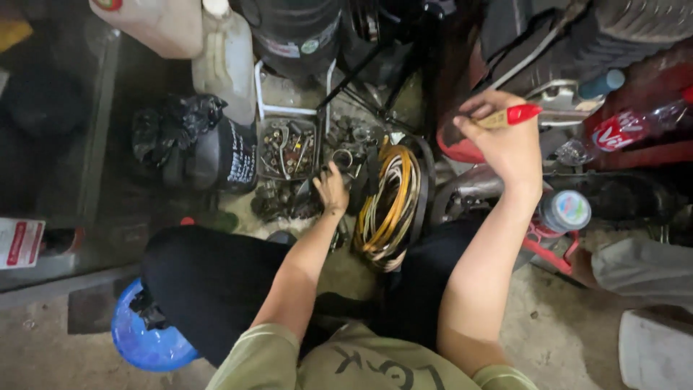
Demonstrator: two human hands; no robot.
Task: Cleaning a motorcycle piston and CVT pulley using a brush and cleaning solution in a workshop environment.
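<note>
Your left hand (332,189) reached down into a heap of small metal parts (339,155) on the floor between your knees; its fingers were curled into the pile, but whether they pinched anything I cannot tell. Just left of the heap sat a tray of bolts and fittings (287,148), and just right of your hand lay a coil of yellow and white cable (390,198). Your right hand (505,141) was raised further right, fingers pressed together around a tool with a wooden shaft and a red end (514,115), which stuck out to the right of your fist. Near that wrist stood a can with a pale lid (567,211). Far left of the tray sat a black container (216,155), with a white jug (225,61) beyond it. A blue stool (144,343) showed under your left leg.
</note>
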